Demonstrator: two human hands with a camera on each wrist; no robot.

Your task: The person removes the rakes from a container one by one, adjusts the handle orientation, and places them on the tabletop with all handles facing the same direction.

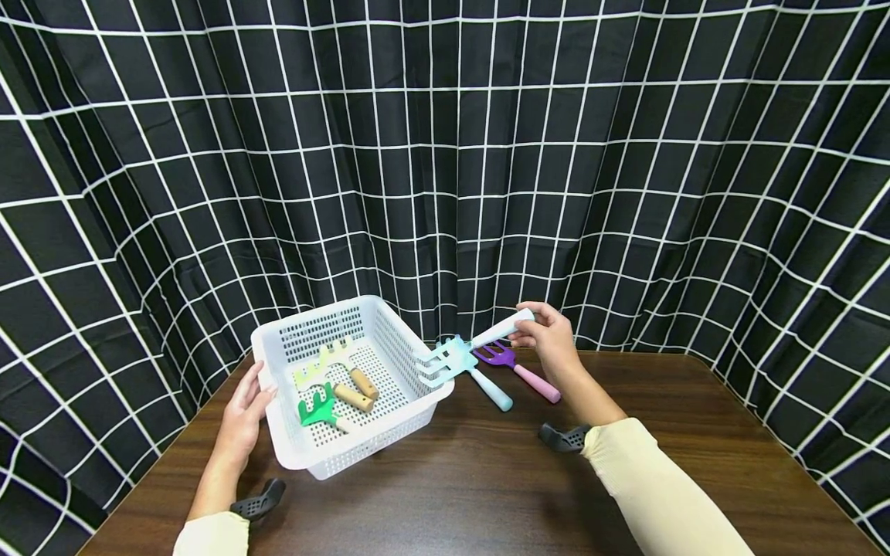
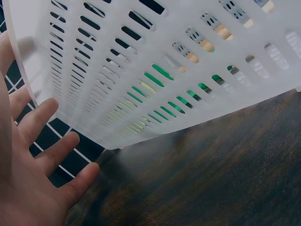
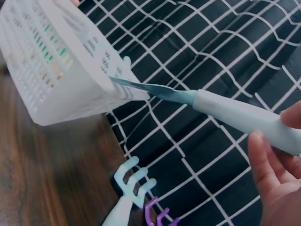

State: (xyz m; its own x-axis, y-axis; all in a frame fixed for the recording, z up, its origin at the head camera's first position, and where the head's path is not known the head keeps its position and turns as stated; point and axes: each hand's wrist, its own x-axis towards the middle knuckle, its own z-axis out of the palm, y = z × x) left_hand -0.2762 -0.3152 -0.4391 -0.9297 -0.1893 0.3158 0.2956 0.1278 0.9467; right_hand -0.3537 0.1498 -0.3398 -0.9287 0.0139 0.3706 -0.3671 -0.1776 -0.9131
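Note:
At the left, my left hand (image 1: pixel 243 413) grips the rim of a white perforated plastic basket (image 1: pixel 375 446). My right hand (image 1: pixel 552 344) pinches the handle end of a light-blue garden hand fork (image 3: pixel 240 113). The fork's tines reach over the basket's right rim. Inside the basket lie a green hand fork (image 1: pixel 318 409), a yellow-green toothed tool (image 1: pixel 310 374) and two wooden handles (image 1: pixel 353 398); what these handles belong to is unclear. On the table right of the basket lie another light-blue fork (image 1: pixel 492 390) and a purple fork with a pink handle (image 1: pixel 537 383).
The brown wooden table (image 1: pixel 473 494) extends in front of the basket and to the right. A black curtain with a white grid (image 1: pixel 445 177) hangs behind the table and along both sides. Each wrist wears a dark camera mount (image 1: pixel 565 438).

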